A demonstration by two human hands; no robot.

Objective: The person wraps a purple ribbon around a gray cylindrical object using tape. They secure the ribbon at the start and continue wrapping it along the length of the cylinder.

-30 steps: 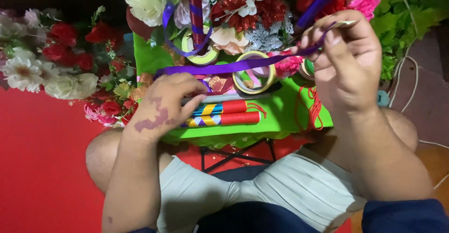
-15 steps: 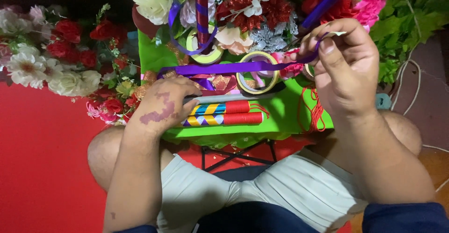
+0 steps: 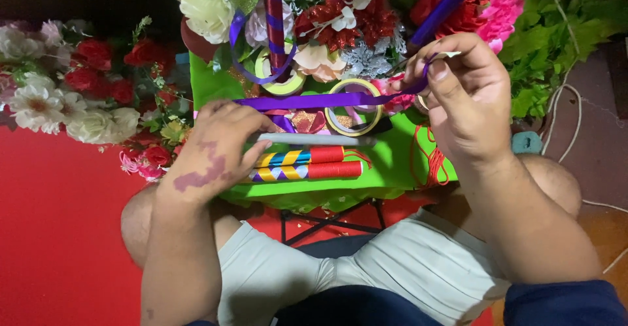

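Green-covered counter [image 3: 399, 162]: we note its far edge crowded by artificial flowers [image 3: 340, 18] and tape rolls [image 3: 353, 107], the near edge hanging free above the knees, and open green only at the right front by a red cord [image 3: 428, 159]. Purple ribbon [image 3: 314, 100]: we see it stretched level across the counter between both hands, above the wrapped sticks [image 3: 307, 164]. Our left hand [image 3: 219, 146] pinches a grey rod [image 3: 314, 139] and the ribbon's left end; our right hand [image 3: 461, 97] pinches the right end, raised over the counter's right edge.
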